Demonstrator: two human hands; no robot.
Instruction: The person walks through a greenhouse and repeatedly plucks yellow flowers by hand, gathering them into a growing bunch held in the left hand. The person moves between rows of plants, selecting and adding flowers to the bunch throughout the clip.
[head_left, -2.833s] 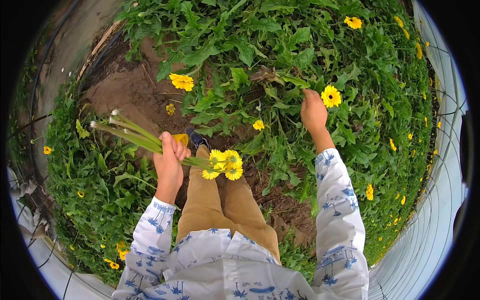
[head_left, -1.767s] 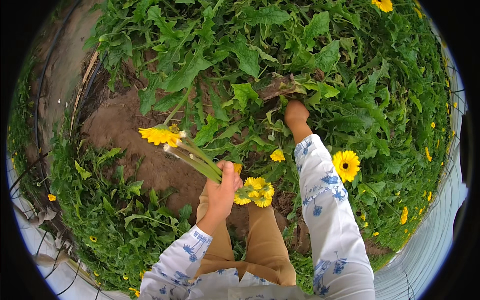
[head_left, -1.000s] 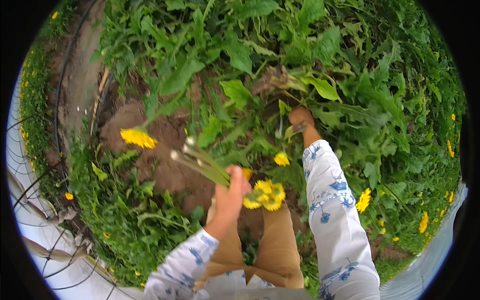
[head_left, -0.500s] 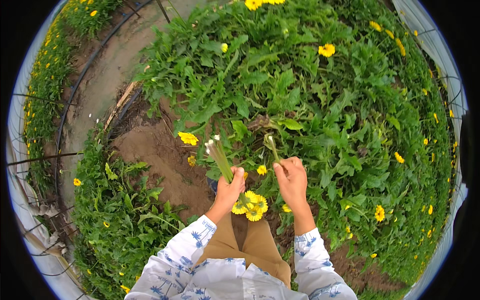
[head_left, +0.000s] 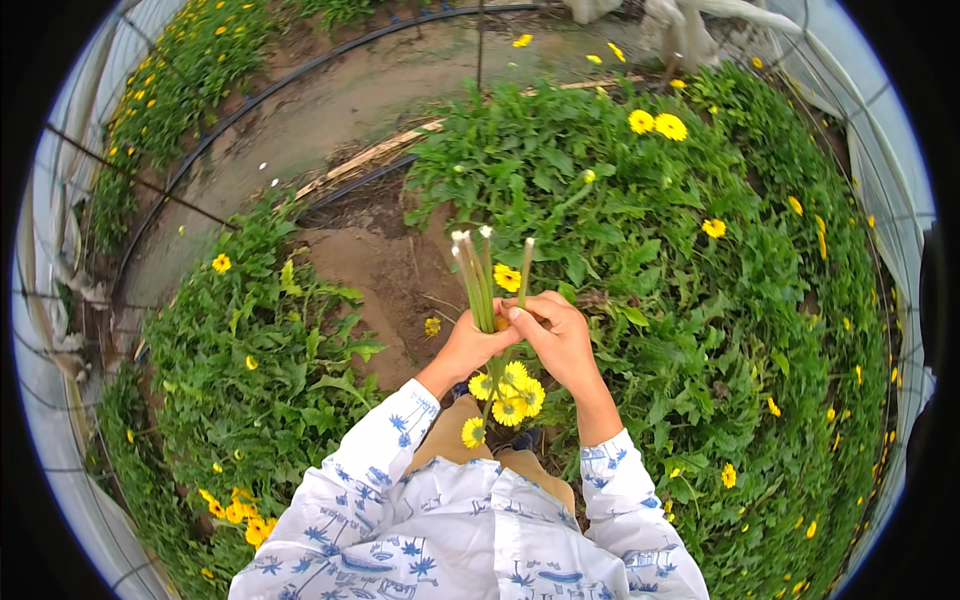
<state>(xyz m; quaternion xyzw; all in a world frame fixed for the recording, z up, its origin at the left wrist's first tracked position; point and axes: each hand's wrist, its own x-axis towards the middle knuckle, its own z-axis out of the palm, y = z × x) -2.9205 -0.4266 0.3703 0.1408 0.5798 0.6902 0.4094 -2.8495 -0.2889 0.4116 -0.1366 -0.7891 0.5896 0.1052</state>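
Flower bunch is being clasped by curled left hand; lone stem is being pinched by right hand, ideally uncrushed, ends aligned.

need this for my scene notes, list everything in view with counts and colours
flower heads: about five, yellow, lower centre
cut stems: several, green with pale ends, centre
single stem: one, green, right of the bunch
growing flowers: many, yellow, scattered
leafy plants: many, green, both sides
soil: one patch, brown, left of centre
hose: one, black, upper left
sheeting: uncounted, whitish, both outer edges
shirt: one, white with blue print, bottom
trousers: one pair, tan, lower centre
left hand: one, bare, gripping cut stems
right hand: one, bare, gripping single stem
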